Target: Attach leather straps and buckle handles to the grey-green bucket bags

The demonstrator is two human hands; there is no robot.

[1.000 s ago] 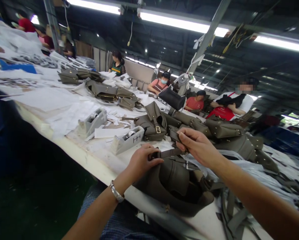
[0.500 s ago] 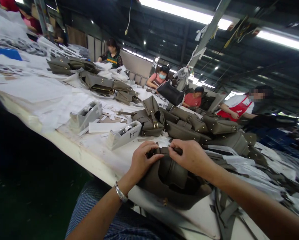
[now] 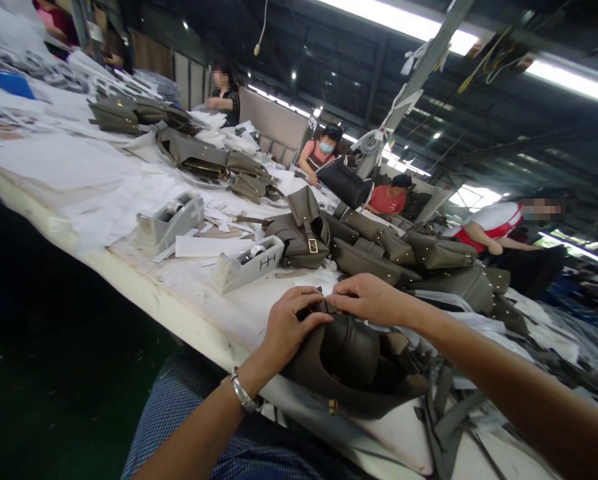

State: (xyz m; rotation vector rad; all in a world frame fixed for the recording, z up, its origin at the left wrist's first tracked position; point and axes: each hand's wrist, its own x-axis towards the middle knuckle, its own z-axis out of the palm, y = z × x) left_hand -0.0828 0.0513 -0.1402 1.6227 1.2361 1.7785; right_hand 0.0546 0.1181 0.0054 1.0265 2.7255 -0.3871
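An olive-brown leather handbag lies at the table's near edge, its mouth open toward me and a small brass fitting on its front. My left hand pinches a strap of the same leather at the bag's far left end, thumb below and fingers above. Close beside it, my right hand has its fingertips pressed together on the same strap. The fingers cover much of the strap, so its end is partly hidden.
Two tape dispensers stand left of the bag on the white table. Finished-looking handbags are heaped behind, and loose straps hang at the right. Several co-workers are beyond, one in a red apron.
My right hand has shifted left along the strap, closer to my left hand. The bag has barely moved. At the right, the co-worker in the red apron has leaned over.
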